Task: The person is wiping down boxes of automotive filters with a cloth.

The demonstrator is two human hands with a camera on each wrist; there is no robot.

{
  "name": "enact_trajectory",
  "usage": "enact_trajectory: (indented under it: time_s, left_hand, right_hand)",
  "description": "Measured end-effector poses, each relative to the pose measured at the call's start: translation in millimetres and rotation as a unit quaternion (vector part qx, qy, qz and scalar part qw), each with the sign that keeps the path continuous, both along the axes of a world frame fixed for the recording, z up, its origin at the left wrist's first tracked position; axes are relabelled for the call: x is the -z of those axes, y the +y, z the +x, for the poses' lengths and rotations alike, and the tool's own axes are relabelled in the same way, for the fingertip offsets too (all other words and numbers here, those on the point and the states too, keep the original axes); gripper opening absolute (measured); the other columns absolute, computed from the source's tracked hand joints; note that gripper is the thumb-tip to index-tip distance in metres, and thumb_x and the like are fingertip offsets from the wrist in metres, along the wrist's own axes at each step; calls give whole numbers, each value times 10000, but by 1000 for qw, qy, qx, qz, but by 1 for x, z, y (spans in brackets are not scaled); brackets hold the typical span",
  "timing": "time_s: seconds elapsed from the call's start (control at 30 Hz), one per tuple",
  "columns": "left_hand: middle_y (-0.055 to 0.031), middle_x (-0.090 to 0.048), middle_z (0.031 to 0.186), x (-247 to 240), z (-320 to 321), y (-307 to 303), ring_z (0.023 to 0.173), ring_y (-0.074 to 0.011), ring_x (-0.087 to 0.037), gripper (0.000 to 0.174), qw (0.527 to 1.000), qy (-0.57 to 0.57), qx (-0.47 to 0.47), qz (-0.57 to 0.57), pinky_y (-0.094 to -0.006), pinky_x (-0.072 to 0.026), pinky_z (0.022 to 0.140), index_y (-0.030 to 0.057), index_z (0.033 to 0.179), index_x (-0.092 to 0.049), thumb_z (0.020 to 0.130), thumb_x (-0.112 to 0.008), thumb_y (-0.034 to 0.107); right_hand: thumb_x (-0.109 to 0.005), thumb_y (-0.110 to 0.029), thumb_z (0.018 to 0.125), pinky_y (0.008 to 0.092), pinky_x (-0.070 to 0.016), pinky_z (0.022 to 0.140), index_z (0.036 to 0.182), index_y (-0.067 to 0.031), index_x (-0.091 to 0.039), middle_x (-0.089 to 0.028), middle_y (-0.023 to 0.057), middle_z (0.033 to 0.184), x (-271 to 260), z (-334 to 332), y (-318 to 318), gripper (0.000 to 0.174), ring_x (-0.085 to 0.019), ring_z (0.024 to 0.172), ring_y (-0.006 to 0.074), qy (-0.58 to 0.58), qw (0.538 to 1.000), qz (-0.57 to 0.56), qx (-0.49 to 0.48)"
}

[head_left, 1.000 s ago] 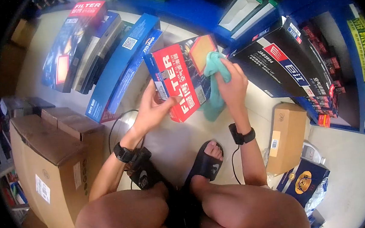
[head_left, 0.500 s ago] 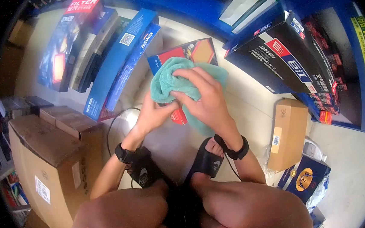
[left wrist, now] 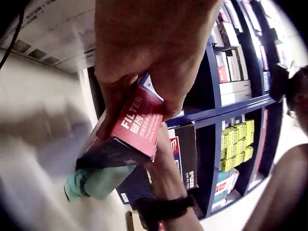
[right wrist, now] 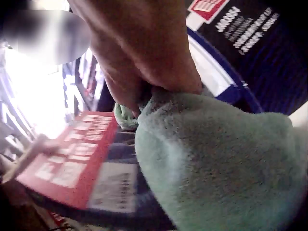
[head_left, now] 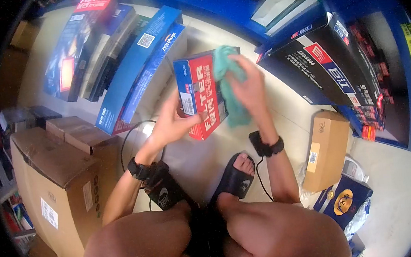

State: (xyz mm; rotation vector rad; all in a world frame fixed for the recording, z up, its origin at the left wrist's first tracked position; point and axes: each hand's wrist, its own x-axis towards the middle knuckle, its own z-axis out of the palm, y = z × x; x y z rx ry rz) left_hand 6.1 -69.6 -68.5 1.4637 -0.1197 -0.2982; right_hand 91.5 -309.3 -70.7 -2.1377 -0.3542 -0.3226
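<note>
Green cloth (head_left: 234, 104), just one, is pinched by the right hand's (head_left: 249, 85) fingers at one o'clock. The left hand's (head_left: 169, 124) fingers hold one red filter box (head_left: 200, 92) at twelve. One big black box (head_left: 323, 66) stands at two.

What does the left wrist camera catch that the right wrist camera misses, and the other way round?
Only the left wrist view shows the small yellow boxes stacked together and the black strap on the person's right wrist.

Only the right wrist view shows the white printed code JA03954.

Both show the red-and-dark cardboard filter box, the fuzzy mint-green cloth and part of the large black cardboard box.
</note>
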Motion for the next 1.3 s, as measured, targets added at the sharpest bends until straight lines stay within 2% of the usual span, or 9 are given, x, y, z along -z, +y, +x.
enact_trajectory:
  time_s: [0.17, 0.37, 0.47, 0.57, 0.73, 0.87, 1.07, 1.17, 1.3]
  left_hand:
    - [-77, -643, 1377, 9, 5, 4, 1252, -159, -631, 854, 1000, -3, -27, -13, -360, -536, 1088, 5, 1615, -412, 862, -814, 9]
    - [-82, -644, 1413, 15, -1, 9, 1287, -158, -630, 852, 999, 23, -13, -26, -361, -563, 1075, 24, 1623, -404, 873, -808, -2]
    - [-67, -666, 1421, 13, 3, 9, 1303, -177, -647, 830, 1000, 11, -7, -14, -390, -516, 1150, 56, 1599, -438, 869, -826, -29]
    - [-66, -669, 1411, 7, 4, 4, 1283, -169, -657, 809, 1000, 13, -11, -12, -385, -529, 1134, 44, 1586, -446, 877, -829, -17]
    - [-76, -680, 1350, 9, 15, 3, 1234, -162, -675, 749, 999, 0, -41, 6, -362, -576, 1057, 4, 1556, -456, 885, -790, 3]
    - [-86, -682, 1350, 25, 15, 10, 1231, -162, -679, 728, 998, -28, -54, -5, -362, -571, 1066, -1, 1539, -469, 893, -804, 4]
    - [-82, -692, 1340, 17, 8, 12, 1222, -164, -692, 718, 999, 20, -47, -18, -382, -559, 1095, 3, 1531, -475, 896, -809, -10]
    - [-87, -692, 1350, 14, 11, 10, 1223, -164, -693, 721, 999, 22, -47, -12, -381, -564, 1090, 2, 1532, -474, 896, -814, -6]
    - [-96, -697, 1356, 15, 14, 15, 1228, -165, -695, 742, 997, 28, -68, -6, -379, -571, 1083, 5, 1548, -465, 897, -821, 2]
  right_hand:
    - [-787, -30, 874, 452, -579, 979, 1282, -46, -729, -756, 188, 1233, -48, -44, 46, 412, -731, 1142, 407, 24, 994, 60, -85]
    - [-782, -54, 905, 464, -575, 981, 1245, -41, -731, -747, 229, 1230, 11, 9, 2, 344, -726, 1156, 433, -12, 998, -9, 61]
    - [-779, -24, 920, 383, -547, 1034, 1314, -41, -715, -741, 233, 1336, 23, 33, -22, 400, -748, 1214, 325, 83, 991, -12, 106]
    - [-768, -61, 921, 471, -577, 969, 1279, -57, -713, -757, 241, 1166, 31, 32, -23, 362, -736, 1112, 447, 27, 994, -10, 101]
    - [-770, -49, 894, 466, -575, 971, 1277, -52, -709, -738, 229, 1216, -1, -24, 22, 388, -728, 1116, 441, -11, 998, 40, -52]
    - [-765, -55, 895, 467, -569, 989, 1281, -62, -715, -729, 225, 1235, -20, -52, 37, 389, -724, 1138, 426, 69, 994, 47, -64]
    - [-806, -132, 896, 467, -569, 1009, 1292, -61, -732, -740, 203, 1293, 55, -22, -23, 410, -733, 1141, 419, 41, 995, -28, 82]
    - [-845, -143, 876, 460, -541, 1078, 1437, -84, -670, -703, 207, 1392, 52, -19, -50, 591, -698, 1229, 415, 136, 989, -26, 55]
    - [-903, -45, 775, 461, -453, 1207, 1642, -157, -477, -565, 219, 1553, 24, -29, -70, 973, -574, 1412, 397, 175, 975, -29, -133]
